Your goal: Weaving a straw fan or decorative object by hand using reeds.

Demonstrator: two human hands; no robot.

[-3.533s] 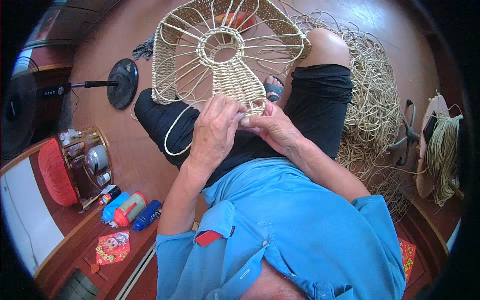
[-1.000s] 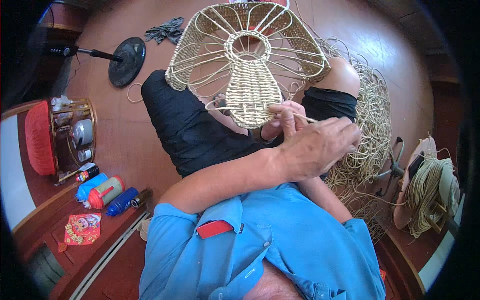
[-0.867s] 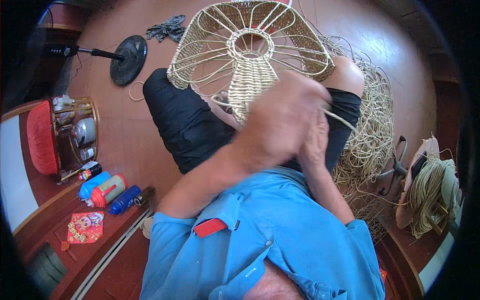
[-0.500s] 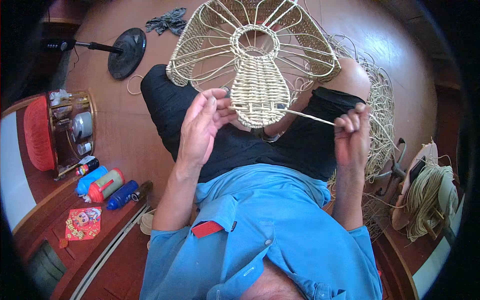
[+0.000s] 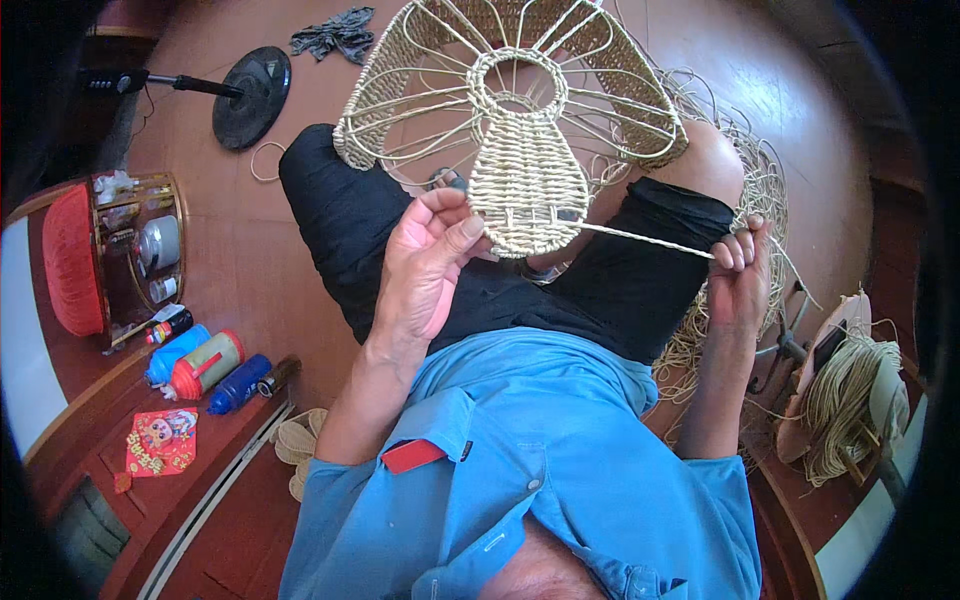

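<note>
A pale woven wicker piece (image 5: pixel 528 185), pear-shaped with a round ring (image 5: pixel 516 82) above it, hangs between my knees, joined by thin ribs to a wide woven band (image 5: pixel 380 95) around the far side. My left hand (image 5: pixel 435 250) pinches its lower left edge, thumb in front and the other fingers partly behind. From the lower right edge a twisted cord (image 5: pixel 645 236) runs out taut. Its far end is in the closed fingers of my right hand (image 5: pixel 738 265), over by my right knee.
Loose cord (image 5: pixel 765 190) lies heaped on the floor beyond my right leg, near a coil of cord on a reel (image 5: pixel 850 400). At left are a black fan (image 5: pixel 252 98), a rack (image 5: pixel 150 245) and several flasks (image 5: pixel 207 364). A grey cloth (image 5: pixel 335 35) lies at the far left.
My right hand has moved right and slightly down, drawing out a longer stretch of cord. My left hand has shifted right, its thumb now pressed onto the woven edge.
</note>
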